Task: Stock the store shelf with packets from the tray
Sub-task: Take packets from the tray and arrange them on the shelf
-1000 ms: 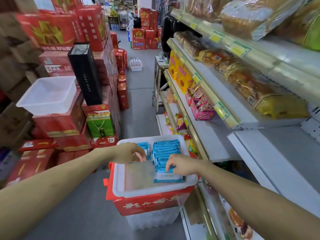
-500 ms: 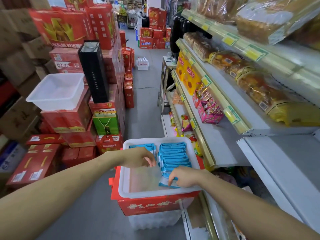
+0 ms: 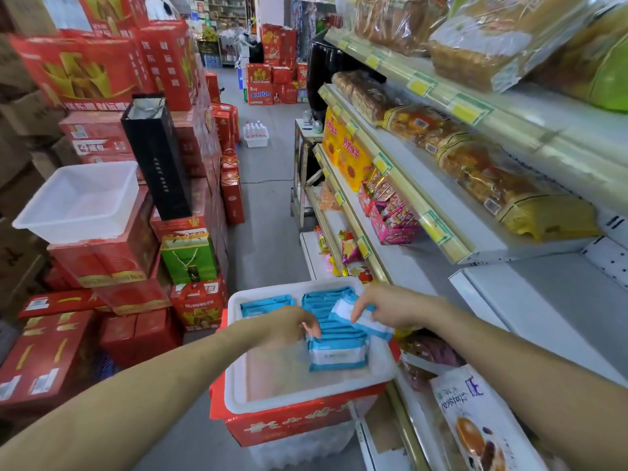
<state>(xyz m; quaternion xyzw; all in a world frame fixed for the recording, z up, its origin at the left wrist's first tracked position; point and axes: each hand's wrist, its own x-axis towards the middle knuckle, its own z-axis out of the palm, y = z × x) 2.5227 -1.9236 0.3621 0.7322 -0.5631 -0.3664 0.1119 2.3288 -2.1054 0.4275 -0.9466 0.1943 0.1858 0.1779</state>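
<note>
A white tray (image 3: 238, 379) sits on a red box in front of me, holding rows of blue-and-white packets (image 3: 336, 348). My right hand (image 3: 390, 305) pinches one blue-and-white packet (image 3: 360, 317), raised above the right side of the tray. My left hand (image 3: 289, 326) is down in the tray with its fingertips on the top edge of the front packet in the row. The store shelf (image 3: 550, 300) to the right has a bare white stretch at mid height.
Stacked red gift boxes (image 3: 102, 260), an empty white tub (image 3: 80, 200) and a black carton (image 3: 158, 154) line the left. Shelves on the right carry bread bags (image 3: 482, 171), yellow packs and pink snack boxes (image 3: 390, 215). A grey aisle floor (image 3: 265, 215) runs ahead.
My right hand has lifted a packet out of the row and risen to the right. My left hand moved right across the tray onto the packet row.
</note>
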